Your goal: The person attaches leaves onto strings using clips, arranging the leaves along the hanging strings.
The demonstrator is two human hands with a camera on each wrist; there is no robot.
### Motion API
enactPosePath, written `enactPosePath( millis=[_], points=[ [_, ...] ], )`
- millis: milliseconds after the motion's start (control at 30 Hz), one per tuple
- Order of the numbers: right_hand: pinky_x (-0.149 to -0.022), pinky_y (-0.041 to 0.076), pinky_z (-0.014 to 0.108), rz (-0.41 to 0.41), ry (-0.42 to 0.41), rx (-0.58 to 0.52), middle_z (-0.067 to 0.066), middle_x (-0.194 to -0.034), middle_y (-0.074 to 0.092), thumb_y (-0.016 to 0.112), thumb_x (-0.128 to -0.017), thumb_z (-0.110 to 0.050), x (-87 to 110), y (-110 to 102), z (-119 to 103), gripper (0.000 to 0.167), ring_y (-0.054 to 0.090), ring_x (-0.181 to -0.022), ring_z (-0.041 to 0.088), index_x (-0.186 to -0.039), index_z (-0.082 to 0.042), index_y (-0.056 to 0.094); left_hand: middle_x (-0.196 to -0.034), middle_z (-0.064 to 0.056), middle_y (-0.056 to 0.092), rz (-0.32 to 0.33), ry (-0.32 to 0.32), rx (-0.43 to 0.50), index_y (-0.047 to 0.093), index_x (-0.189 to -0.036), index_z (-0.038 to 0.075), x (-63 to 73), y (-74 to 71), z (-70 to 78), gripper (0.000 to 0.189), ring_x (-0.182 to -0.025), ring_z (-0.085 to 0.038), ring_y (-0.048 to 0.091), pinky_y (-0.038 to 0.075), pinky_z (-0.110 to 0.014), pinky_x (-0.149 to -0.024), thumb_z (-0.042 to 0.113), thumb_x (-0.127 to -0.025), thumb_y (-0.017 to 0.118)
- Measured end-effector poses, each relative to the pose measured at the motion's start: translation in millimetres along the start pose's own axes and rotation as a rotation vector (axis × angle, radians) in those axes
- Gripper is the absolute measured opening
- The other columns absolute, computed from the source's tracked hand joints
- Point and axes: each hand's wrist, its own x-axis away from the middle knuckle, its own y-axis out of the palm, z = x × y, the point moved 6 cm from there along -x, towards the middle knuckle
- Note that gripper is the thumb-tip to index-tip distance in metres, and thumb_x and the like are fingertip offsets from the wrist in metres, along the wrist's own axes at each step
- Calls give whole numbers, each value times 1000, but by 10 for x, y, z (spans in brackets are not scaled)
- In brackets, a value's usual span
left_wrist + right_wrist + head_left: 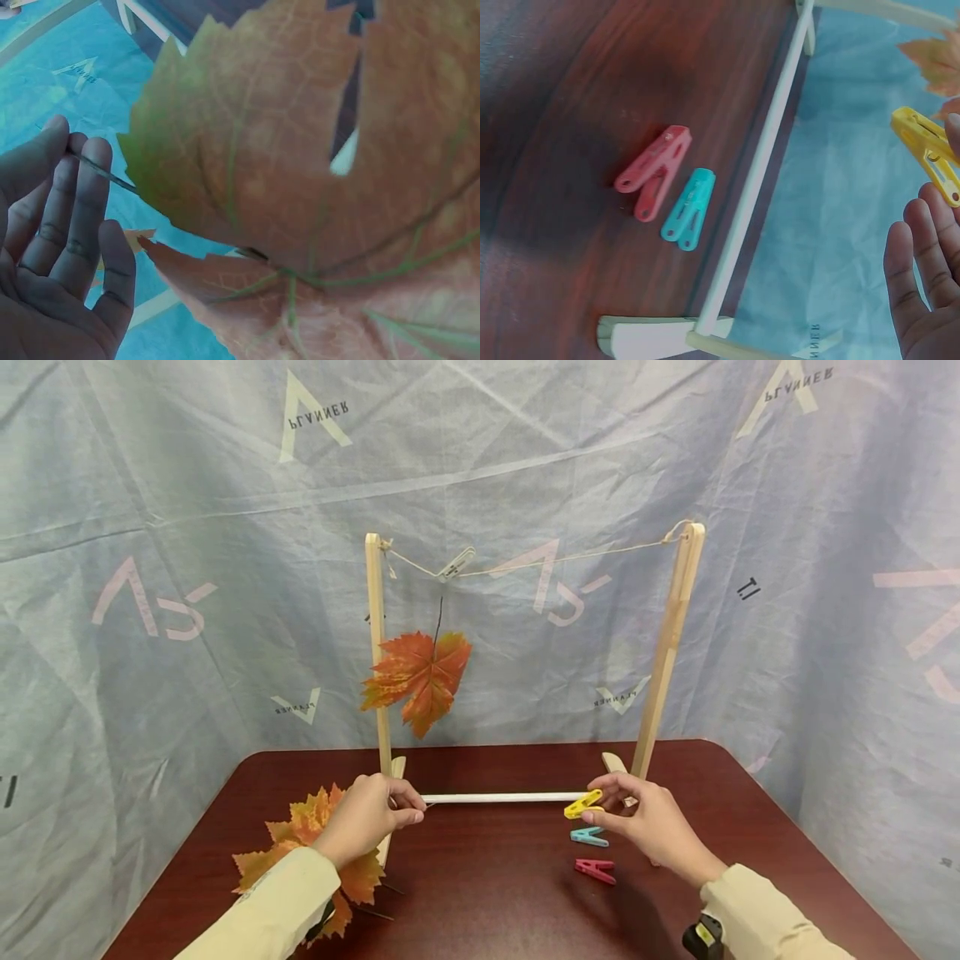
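Head view: at seven-thirty on the counter (480, 885), a sleeve (281, 897) partly covers leaves (363, 878). At five lie a red clip (595, 870) and, beyond, a blue clip (588, 837). The left hand (371, 812), at seven, pinches a leaf (217, 135) by its stem (105, 175); the right hand (656, 818), at four, pinches a yellow clip (581, 806). Both hide the ends of a bar (502, 797) behind. Farther, a string (592, 557) spans two posts (667, 647); near twelve it bears a white clip (457, 564), a hanging leaf (431, 672) below it.
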Motion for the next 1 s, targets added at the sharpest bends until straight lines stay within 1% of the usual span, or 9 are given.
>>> enactPosePath(
  millis=[100,233,333,500,733,833,1000],
  points=[
    [-69,57,27,6,-10,-7,0,-87,68,87,-83,-22,-27,-18,-35,34,65,-82,14,-110,-7,72,-74,7,70,13,-19,36,77,-84,14,-20,-15,18,8,-61,-8,61,51,-29,-58,8,-86,81],
    [-69,58,27,3,-24,0,0,-88,68,87,-83,-22,-52,-36,-68,34,65,-83,14,-110,-7,72,-73,4,70,34,-21,54,78,-84,12,-46,-40,54,6,-59,-9,62,52,-29,-57,8,-86,81],
    [-69,57,27,8,-31,15,-1,-89,69,86,-84,-22,-73,-58,-94,33,65,-83,14,-110,-8,72,-73,4,70,51,-30,71,78,-83,12,-68,-62,79,6,-59,-10,61,51,-29,-56,8,-86,81],
    [-69,56,27,32,-48,41,-2,-90,70,86,-84,-25,-106,-100,-143,31,65,-84,13,-109,-11,73,-71,5,69,73,-63,110,78,-85,10,-103,-105,126,4,-60,-12,61,51,-30,-55,9,-86,81],
    [-69,56,26,40,-82,52,-3,-87,69,85,-85,-24,-158,-136,-198,30,63,-81,10,-108,-10,73,-70,2,69,107,-98,160,78,-87,8,-147,-162,189,5,-61,-14,61,50,-30,-55,12,-87,81],
    [-68,56,26,51,-90,66,-3,-87,70,85,-85,-24,-177,-166,-229,30,64,-80,8,-108,-11,73,-68,2,68,131,-96,156,78,-86,10,-175,-185,218,6,-61,-15,61,49,-30,-56,15,-88,81],
    [-66,54,26,68,-91,67,-2,-87,70,86,-84,-23,-189,-211,-267,28,64,-78,8,-106,-12,73,-67,1,68,154,-80,173,78,-87,9,-227,-210,274,8,-61,-19,62,48,-30,-56,16,-88,81]
  ],
)
